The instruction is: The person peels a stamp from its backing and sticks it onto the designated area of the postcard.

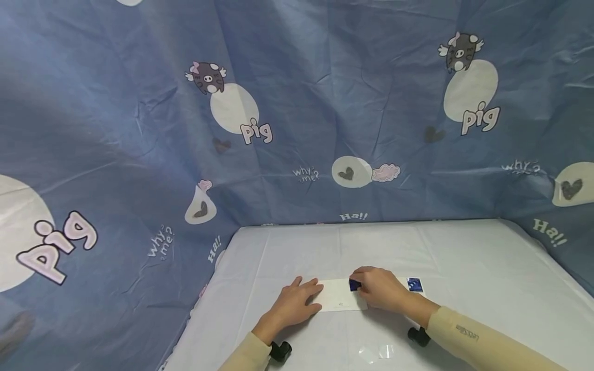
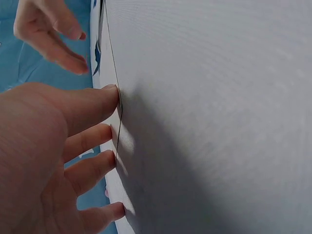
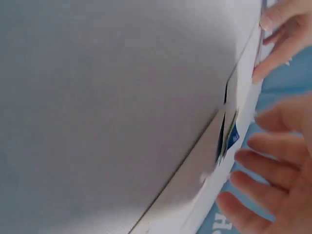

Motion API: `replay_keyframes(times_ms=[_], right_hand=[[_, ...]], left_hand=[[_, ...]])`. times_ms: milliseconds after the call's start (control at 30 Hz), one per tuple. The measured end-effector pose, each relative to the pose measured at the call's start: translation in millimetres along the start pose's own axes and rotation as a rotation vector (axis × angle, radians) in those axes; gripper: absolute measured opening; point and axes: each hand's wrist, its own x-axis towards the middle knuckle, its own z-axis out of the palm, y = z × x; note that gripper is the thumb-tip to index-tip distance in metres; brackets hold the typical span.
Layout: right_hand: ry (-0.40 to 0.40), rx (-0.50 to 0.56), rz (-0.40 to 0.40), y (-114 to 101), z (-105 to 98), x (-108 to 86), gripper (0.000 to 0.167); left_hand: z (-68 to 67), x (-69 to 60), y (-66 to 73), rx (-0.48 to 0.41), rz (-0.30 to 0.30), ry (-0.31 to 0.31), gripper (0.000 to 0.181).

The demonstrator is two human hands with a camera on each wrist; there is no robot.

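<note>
A long white paper strip (image 1: 331,296) lies flat on the white-covered table. My left hand (image 1: 294,304) rests at its left end; in the left wrist view, thumb and fingertips (image 2: 114,100) touch the paper's edge. My right hand (image 1: 381,289) is over the strip's right part, beside a small dark blue square piece (image 1: 355,284). In the right wrist view its fingers (image 3: 270,168) are spread loosely and stand apart from the blue piece (image 3: 233,136), which tilts up from the paper. A second blue square (image 1: 415,284) lies to the right on white paper, partly hidden by my hand.
Two small clear film pieces, one (image 1: 386,351) beside the other (image 1: 368,354), lie near the table's front. Black wrist mounts (image 1: 280,352) sit under both forearms. A blue printed curtain (image 1: 297,129) hangs behind the table (image 1: 473,268) and at its sides.
</note>
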Motion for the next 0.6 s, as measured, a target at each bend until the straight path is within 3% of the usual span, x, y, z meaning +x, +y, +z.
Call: replay_keyframes(times_ms=[100,233,600], right_hand=[[-0.101,-0.058,-0.102,-2,3,-4.9,0.037],[-0.180,-0.104,-0.159,-3,6,-8.3,0.045],[-0.213,-0.072,-0.133,1,-7,-17.3,0.058]], left_hand=[[-1.0,-0.8,-0.4,0.002,0.005,-0.007,0.049],[-2.8,-1.1,-0.7,0.001,0.018,-0.008,0.050],[-2.2,-2.0,-0.6,0.010,0.002,-0.023,0.051]])
